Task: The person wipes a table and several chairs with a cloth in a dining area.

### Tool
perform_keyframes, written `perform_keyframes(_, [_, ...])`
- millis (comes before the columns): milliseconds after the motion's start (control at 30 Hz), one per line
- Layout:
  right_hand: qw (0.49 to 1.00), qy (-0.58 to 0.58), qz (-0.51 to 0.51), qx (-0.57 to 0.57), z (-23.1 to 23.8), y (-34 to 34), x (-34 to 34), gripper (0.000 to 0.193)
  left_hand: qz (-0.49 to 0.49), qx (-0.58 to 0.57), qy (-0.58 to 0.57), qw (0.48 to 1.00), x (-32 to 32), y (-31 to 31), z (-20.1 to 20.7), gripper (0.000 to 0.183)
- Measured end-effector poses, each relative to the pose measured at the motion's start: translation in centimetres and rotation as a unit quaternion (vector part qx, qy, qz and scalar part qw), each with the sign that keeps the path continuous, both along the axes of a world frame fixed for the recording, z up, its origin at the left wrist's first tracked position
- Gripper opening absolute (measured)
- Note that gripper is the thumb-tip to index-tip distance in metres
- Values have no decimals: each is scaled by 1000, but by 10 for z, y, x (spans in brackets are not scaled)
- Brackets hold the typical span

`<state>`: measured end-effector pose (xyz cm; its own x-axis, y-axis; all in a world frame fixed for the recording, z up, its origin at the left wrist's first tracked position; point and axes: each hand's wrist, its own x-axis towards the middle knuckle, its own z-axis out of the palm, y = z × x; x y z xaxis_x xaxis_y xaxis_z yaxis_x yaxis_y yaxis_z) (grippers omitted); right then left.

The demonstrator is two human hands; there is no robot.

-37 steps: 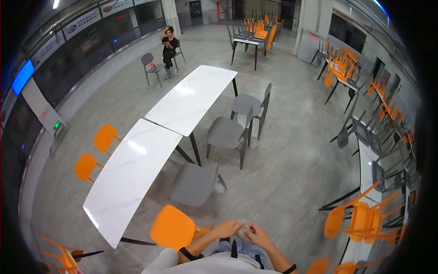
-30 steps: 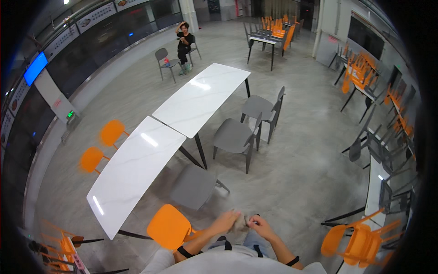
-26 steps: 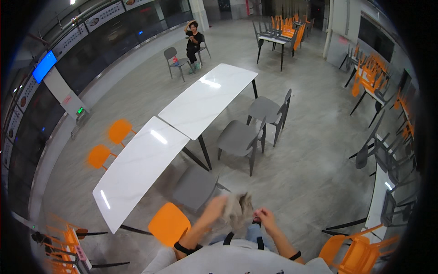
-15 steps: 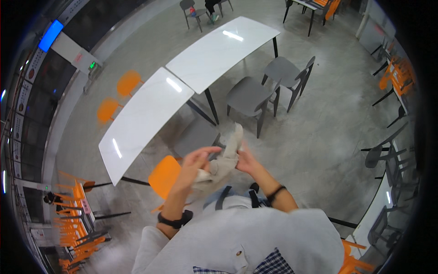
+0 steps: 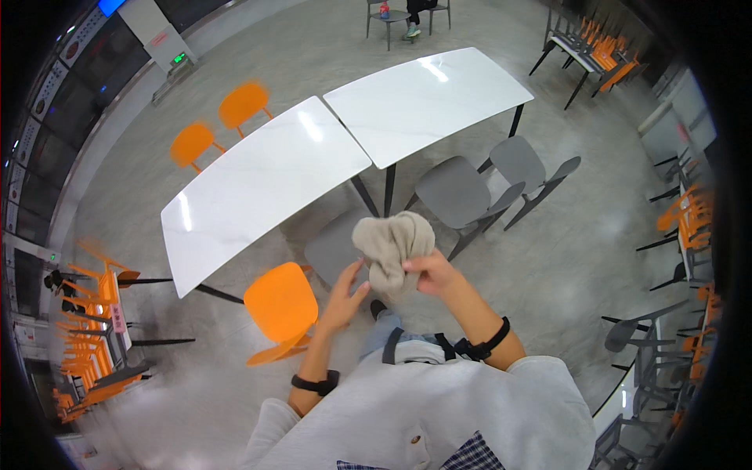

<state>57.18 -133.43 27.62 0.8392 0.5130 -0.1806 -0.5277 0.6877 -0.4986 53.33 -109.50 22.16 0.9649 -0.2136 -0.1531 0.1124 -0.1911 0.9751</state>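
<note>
My right hand [image 5: 433,274] is clenched on the bunched beige cloth [image 5: 392,247], which bulges up and to its left, while my left hand [image 5: 343,295] sits open-fingered just below it, not gripping.

Two white tables [image 5: 329,149] set end to end; two orange chairs [image 5: 219,121] beyond; one orange chair [image 5: 280,301] and three grey chairs [image 5: 462,192] on near side; grey floor [image 5: 595,258]; stacked orange chairs [image 5: 86,345] at left.
</note>
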Motion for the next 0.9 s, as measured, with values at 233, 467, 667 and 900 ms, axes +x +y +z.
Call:
perform_keyframes(233, [973, -224, -2, -49, 35, -34, 37, 69, -221, -378, 290, 851, 78, -28, -39, 68])
perform_keyframes(467, [980, 141, -126, 69, -69, -49, -26, 73, -173, -315, 244, 901, 87, -50, -80, 34])
perform_keyframes(667, [966, 86, -106, -221, -101, -49, -6, 51, -108, -520, 241, 812, 122, -41, -81, 23])
perform_keyframes(900, [976, 62, -159, -137, -25, -68, -9, 58, -31, -222, 301, 927, 124, -38, -82, 33])
